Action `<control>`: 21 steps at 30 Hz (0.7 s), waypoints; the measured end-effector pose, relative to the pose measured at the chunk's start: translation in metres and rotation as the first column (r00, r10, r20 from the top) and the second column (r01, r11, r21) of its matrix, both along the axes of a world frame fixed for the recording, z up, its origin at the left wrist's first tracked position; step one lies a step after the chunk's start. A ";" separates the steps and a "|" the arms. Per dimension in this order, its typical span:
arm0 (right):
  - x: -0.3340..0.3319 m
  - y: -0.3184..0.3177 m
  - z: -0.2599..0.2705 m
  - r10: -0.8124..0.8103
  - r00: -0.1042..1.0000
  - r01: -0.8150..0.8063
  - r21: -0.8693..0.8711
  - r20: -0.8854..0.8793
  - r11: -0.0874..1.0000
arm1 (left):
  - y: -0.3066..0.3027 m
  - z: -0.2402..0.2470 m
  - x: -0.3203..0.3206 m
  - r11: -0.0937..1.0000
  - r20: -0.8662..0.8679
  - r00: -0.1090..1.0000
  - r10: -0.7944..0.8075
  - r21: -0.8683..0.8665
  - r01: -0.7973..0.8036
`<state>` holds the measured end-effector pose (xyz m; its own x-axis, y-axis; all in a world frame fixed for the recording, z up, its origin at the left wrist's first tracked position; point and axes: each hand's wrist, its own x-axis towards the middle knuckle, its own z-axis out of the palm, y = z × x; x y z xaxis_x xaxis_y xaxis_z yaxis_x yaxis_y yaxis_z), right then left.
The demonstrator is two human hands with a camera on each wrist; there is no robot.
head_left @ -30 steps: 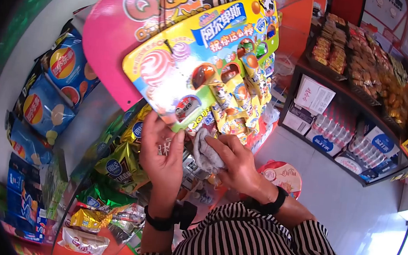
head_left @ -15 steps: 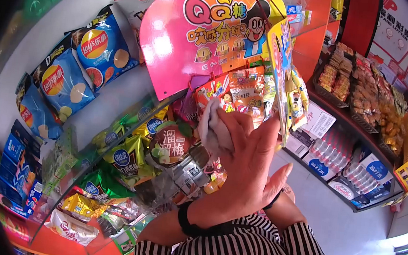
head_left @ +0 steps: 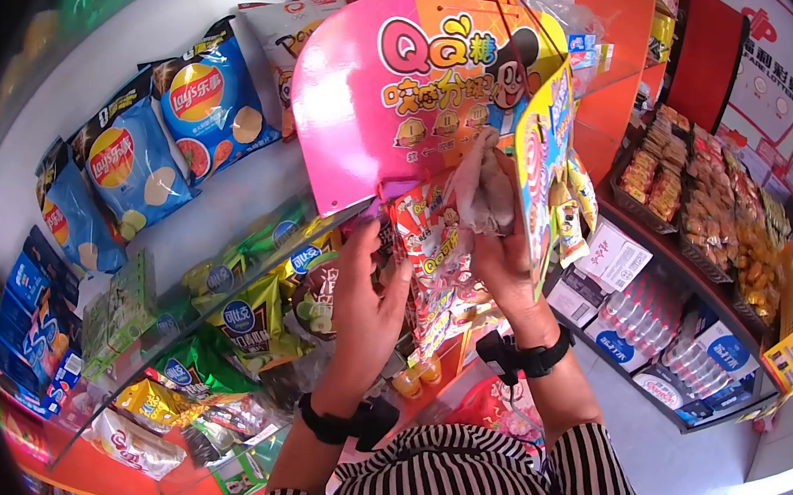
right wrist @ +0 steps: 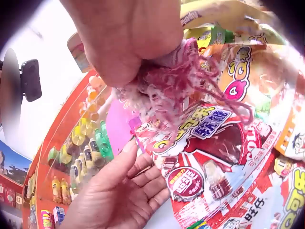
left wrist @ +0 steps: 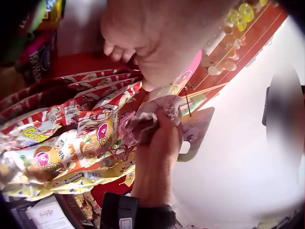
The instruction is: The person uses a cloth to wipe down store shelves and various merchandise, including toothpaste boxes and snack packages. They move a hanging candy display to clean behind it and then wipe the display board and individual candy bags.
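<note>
A grey cloth with frayed pinkish threads is bunched in my right hand, its fingers curled round it. The cloth lies over the front of hanging QQ gummy candy bags, below a pink and orange display card. My left hand is raised at the left edge of these bags, thumb apart from the loosely bent fingers. In the right wrist view, the left fingers reach partly behind a red cola candy bag. A yellow display card stands turned beside the right hand.
Blue chip bags line the shelf on the left. Green and yellow snack bags sit below, behind a glass edge. At right, a dark rack holds packaged snacks and bottled drinks. Red strings hang above the cards.
The yellow card has swung from facing me to the right, uncovering the pink card and candy bags. The left hand crossed rightward, then came back left; the right hand carried the cloth up to the bags.
</note>
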<state>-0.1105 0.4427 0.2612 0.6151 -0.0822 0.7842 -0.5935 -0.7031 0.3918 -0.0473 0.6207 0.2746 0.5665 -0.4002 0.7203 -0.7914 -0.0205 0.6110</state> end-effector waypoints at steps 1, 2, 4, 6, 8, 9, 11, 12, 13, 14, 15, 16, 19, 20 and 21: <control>0.008 -0.009 -0.009 0.462 0.790 -0.609 0.430 0.403 0.667 | -0.007 -0.004 0.005 1.000 0.061 0.998 0.015 -0.026 -0.013; 0.013 -0.017 -0.018 0.433 0.322 -0.914 0.395 0.842 -0.088 | -0.011 -0.005 0.008 0.999 0.056 0.998 0.019 -0.030 -0.018; -0.012 0.010 0.029 0.574 0.474 -0.866 0.472 0.668 0.166 | -0.019 -0.004 0.012 0.999 0.004 1.000 -0.028 -0.018 0.028; -0.023 0.026 0.052 0.641 0.621 -0.776 0.471 0.451 0.420 | -0.028 -0.003 0.016 0.994 -0.037 0.997 -0.070 -0.089 0.067; -0.024 0.028 0.054 0.726 0.548 -0.822 0.429 0.416 0.375 | -0.035 -0.003 0.021 0.989 -0.145 0.980 -0.138 -0.065 0.130; -0.024 0.025 0.055 0.767 0.529 -0.823 0.441 0.363 0.359 | -0.038 0.002 0.019 0.980 -0.087 0.982 -0.170 -0.117 0.160; -0.022 0.027 0.052 0.803 0.530 -0.820 0.406 0.272 0.404 | -0.041 -0.002 0.024 0.941 -0.141 0.942 -0.304 -0.198 0.274; -0.025 0.030 0.058 0.834 0.512 -0.824 0.394 0.207 0.408 | -0.041 -0.005 0.027 0.882 -0.180 0.882 -0.435 -0.282 0.377; -0.021 0.025 0.050 0.847 0.484 -0.839 0.394 0.221 0.376 | -0.038 -0.007 0.030 0.899 -0.234 0.877 -0.420 -0.243 0.366; -0.020 0.026 0.048 0.844 0.487 -0.837 0.396 0.223 0.378 | -0.035 -0.008 0.032 0.898 -0.236 0.875 -0.422 -0.240 0.368; -0.017 0.028 0.047 0.816 0.526 -0.821 0.395 0.239 0.413 | -0.032 -0.008 0.034 0.897 -0.294 0.852 -0.434 -0.230 0.378; -0.015 0.030 0.046 0.786 0.564 -0.803 0.395 0.255 0.447 | -0.031 -0.006 0.034 0.895 -0.350 0.825 -0.443 -0.220 0.387; -0.015 0.028 0.045 0.780 0.581 -0.785 0.411 0.230 0.464 | -0.029 -0.008 0.037 0.909 -0.335 0.845 -0.416 -0.170 0.380; -0.017 0.027 0.044 0.777 0.587 -0.780 0.414 0.226 0.469 | -0.029 -0.010 0.039 0.933 -0.291 0.886 -0.360 -0.105 0.345; -0.017 0.026 0.040 0.754 0.618 -0.759 0.418 0.223 0.499 | -0.028 -0.009 0.037 0.933 -0.294 0.886 -0.359 -0.108 0.342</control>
<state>-0.1279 0.4685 0.3009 0.6023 0.0873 0.7935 0.2465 -0.9658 -0.0808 -0.0100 0.5925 0.2657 0.5903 -0.5804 0.5609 -0.5170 0.2619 0.8150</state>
